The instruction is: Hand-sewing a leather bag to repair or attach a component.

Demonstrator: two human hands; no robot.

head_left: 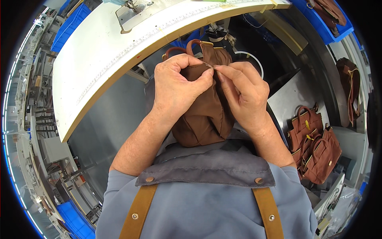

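Brown bag (203,119) is sitting right up against your gray apron (207,169), just off the near edge of the white tabletop (91,59), its handles (195,44) pointing toward that edge. Your right hand (246,87) is pinching a thin sliver (210,65) by the bag's top, grip closed on it; it's looking too tiny to identify. Your left hand (175,83) is curling in at the sliver's other end, thumb and index tips sitting close, so narrow grip, but I can't tell if it's actually clamping. Metal machine plate (133,19) is sitting toward the tabletop's far edge, and more reddish-brown bags (318,149) are lying off to your right.
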